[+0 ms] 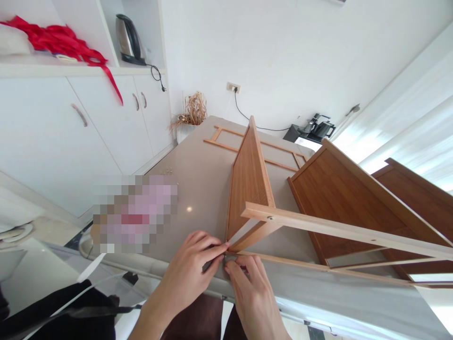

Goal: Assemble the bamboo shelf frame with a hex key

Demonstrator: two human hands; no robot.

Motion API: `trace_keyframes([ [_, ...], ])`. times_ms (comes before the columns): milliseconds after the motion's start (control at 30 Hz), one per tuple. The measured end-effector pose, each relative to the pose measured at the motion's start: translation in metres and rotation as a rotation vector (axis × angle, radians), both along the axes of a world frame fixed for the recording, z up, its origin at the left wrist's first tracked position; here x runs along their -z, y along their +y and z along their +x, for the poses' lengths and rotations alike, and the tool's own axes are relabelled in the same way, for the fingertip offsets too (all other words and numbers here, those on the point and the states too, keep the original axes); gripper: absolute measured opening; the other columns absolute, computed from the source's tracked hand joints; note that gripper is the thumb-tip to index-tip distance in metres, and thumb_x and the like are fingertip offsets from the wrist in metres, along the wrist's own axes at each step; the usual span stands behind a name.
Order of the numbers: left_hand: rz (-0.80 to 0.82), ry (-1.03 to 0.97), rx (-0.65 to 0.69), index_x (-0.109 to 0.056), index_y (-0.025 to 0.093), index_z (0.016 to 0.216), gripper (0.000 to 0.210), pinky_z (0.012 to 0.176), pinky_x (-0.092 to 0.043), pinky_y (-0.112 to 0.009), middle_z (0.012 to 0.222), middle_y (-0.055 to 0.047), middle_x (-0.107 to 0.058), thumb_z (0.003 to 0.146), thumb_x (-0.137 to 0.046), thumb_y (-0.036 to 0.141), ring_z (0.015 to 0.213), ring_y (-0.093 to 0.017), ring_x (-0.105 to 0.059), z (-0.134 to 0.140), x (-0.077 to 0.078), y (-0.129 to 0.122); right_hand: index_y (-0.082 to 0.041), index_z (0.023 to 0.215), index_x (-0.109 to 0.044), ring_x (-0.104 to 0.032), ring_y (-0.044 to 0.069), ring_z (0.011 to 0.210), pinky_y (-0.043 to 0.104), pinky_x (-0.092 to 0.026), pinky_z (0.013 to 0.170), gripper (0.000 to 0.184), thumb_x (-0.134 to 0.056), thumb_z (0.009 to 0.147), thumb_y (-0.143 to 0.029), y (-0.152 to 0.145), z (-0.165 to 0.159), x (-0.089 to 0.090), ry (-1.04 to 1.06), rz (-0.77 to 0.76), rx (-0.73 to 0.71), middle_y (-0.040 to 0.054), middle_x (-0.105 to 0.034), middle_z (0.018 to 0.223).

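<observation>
A partly joined wooden shelf (249, 177) stands on its side on the table, its panels upright and joined by a pale side rail (318, 226). My left hand (200, 257) is at the lower near corner of the closest panel, index fingertip and thumb closed about the wood there. Just to its right, my right hand (247, 276) pinches thumb and finger together at the same corner, below the lower rail. A tiny shiny metal piece, perhaps a screw, shows between the two hands. Whatever the right fingertips hold is mostly hidden.
A ladder-like wooden frame (224, 137) lies flat at the table's far end. More shelf panels (336, 189) rise on the right. A blurred pinkish patch (141, 208) covers the left table edge, with small bits beside it. White cabinets (88, 123) line the left.
</observation>
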State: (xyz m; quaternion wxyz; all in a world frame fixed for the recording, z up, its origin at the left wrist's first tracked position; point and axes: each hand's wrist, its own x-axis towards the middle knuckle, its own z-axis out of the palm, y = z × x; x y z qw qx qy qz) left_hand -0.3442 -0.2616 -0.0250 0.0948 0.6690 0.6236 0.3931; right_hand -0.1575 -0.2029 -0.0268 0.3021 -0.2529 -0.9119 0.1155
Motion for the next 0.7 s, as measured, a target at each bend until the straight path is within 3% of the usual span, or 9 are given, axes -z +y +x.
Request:
trace_keyframes([
  [267,-0.005,0.004,0.003,-0.069,0.030,0.135,0.034,0.095,-0.051,-0.041,0.109,-0.002,-0.073,0.105,-0.059,0.018,0.106,-0.022,-0.059,-0.001,0.001,0.000,-0.020,0.103,-0.065,-0.059,0.019,0.083,0.032,-0.055,0.073,0.026,-0.046,0.101,-0.001,0.004,0.000,-0.012,-0.057,0.058,-0.030,0.0056,-0.059,0.093],
  [533,0.004,0.003,-0.013,-0.069,0.030,0.134,0.033,0.094,-0.052,-0.041,0.108,-0.002,-0.073,0.105,-0.060,0.019,0.105,-0.021,-0.060,0.001,0.001,-0.001,-0.019,0.098,-0.062,-0.059,0.022,0.084,0.036,-0.056,0.072,0.023,-0.048,0.098,0.000,0.011,-0.004,-0.041,-0.256,0.134,-0.136,0.0075,-0.062,0.096],
  [700,0.010,0.003,-0.010,-0.070,0.030,0.135,0.033,0.093,-0.054,-0.041,0.106,-0.003,-0.074,0.105,-0.060,0.019,0.103,-0.021,-0.061,0.001,-0.001,0.000,-0.019,0.099,-0.065,-0.059,0.023,0.080,0.037,-0.054,0.069,0.025,-0.045,0.099,-0.002,0.010,-0.006,-0.044,-0.229,0.192,-0.108,0.0085,-0.063,0.094],
])
